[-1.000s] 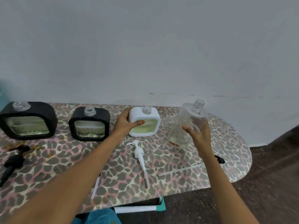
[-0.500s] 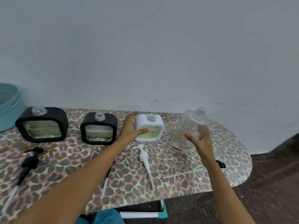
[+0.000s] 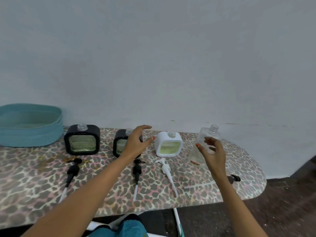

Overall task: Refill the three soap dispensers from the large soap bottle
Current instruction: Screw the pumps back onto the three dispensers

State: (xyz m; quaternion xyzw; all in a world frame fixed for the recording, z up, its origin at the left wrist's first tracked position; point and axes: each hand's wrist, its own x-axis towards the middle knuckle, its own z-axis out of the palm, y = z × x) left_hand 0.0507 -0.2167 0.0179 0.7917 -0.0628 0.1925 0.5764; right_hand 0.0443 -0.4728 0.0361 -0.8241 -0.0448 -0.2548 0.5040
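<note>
Three uncapped square dispensers stand along the wall: a large black one [image 3: 82,140], a smaller black one [image 3: 119,144] partly behind my left hand, and a white one [image 3: 168,144], each showing greenish soap. The clear large soap bottle [image 3: 207,134], uncapped and nearly empty, stands upright at the right. My left hand [image 3: 136,142] hovers with fingers spread just left of the white dispenser, touching nothing. My right hand [image 3: 212,152] is off the bottle, fingers relaxed in front of it.
Two black pumps [image 3: 73,170] [image 3: 137,169] and a white pump [image 3: 165,166] lie in front of the dispensers. A black cap with a clear tube [image 3: 235,178] lies near the rounded right table edge. A teal basket [image 3: 30,124] sits far left by the wall.
My left hand let go of the white dispenser and drew back to the left. My right hand released the clear bottle, which now stands on the table. The view shifted left.
</note>
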